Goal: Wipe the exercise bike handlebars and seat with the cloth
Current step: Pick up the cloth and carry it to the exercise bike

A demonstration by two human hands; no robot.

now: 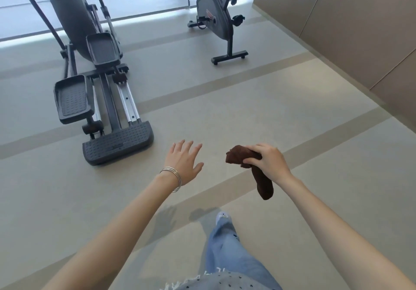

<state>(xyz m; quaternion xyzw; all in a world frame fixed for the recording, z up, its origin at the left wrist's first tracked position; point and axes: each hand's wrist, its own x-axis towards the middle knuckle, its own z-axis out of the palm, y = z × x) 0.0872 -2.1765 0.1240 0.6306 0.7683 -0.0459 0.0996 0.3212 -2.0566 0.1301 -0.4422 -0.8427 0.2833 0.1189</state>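
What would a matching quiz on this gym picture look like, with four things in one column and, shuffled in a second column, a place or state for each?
Things:
1. cloth
2. left hand
3. exercise bike
4. cross trainer

Place or state:
A. farthest away, at the top of the view, right of the middle
B. brown, bunched up and gripped in the right hand
C. open, fingers spread, holding nothing
D. standing on the left, closer to the person

Pairs: 1-B, 2-C, 3-A, 4-D
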